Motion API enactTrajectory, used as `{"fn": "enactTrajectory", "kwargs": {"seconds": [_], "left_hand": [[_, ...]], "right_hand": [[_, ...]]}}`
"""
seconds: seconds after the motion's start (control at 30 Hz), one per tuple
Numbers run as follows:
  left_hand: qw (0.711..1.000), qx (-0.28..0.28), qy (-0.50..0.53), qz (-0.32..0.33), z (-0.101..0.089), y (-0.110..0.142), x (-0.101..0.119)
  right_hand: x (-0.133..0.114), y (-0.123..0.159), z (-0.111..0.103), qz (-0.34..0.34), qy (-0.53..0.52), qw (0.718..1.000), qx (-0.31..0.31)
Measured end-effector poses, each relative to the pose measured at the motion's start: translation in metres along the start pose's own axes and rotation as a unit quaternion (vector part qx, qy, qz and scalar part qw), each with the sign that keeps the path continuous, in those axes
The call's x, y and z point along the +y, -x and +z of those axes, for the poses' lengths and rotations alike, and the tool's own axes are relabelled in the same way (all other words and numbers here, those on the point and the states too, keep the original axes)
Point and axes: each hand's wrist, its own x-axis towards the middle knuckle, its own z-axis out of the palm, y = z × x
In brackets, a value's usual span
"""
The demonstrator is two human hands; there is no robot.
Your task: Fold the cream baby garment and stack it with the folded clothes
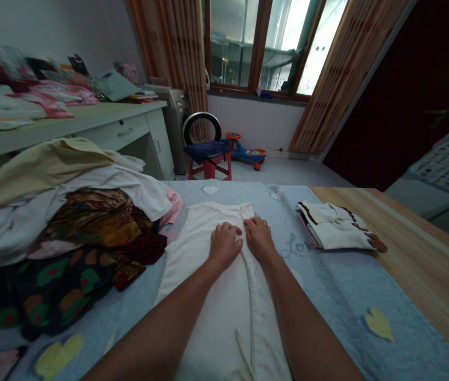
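The white garment point(228, 301) lies centrally on the blue cover point(319, 296). Left hand point(226, 246): fingers loosely parted, on the garment. Right hand point(259, 238): at the far right fold; cannot tell whether gripping. Presumably light, limp; grasp far corners.

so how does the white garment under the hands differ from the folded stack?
The white garment lies spread out; the folded stack is compact and layered. The white garment shows no dark trim; the folded stack has brown trim on top. Both look whitish from above.
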Motion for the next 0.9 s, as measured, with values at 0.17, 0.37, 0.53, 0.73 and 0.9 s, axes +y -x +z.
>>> {"fn": "enactTrajectory", "kwargs": {"seconds": [0.17,0.37,0.53,0.73,0.9], "left_hand": [[1.0,0.02,-0.01,0.008,0.002,0.003,0.001],[0.999,-0.023,-0.031,-0.027,-0.006,-0.004,0.009],[0.995,-0.048,-0.057,-0.062,-0.012,-0.022,0.017],[0.995,0.027,-0.056,-0.073,0.002,-0.022,0.015],[0.997,0.042,-0.029,-0.053,0.009,-0.02,0.011]], "right_hand": [[-0.001,0.001,0.0,0.0,0.002,1.0,0.007],[0.0,0.0,0.002,-0.002,0.011,1.0,0.004],[0.002,0.0,0.002,-0.001,0.001,1.0,-0.001],[0.002,0.0,0.002,-0.005,0.008,1.0,-0.002],[0.002,-0.001,0.002,0.001,0.004,1.0,-0.005]]}}
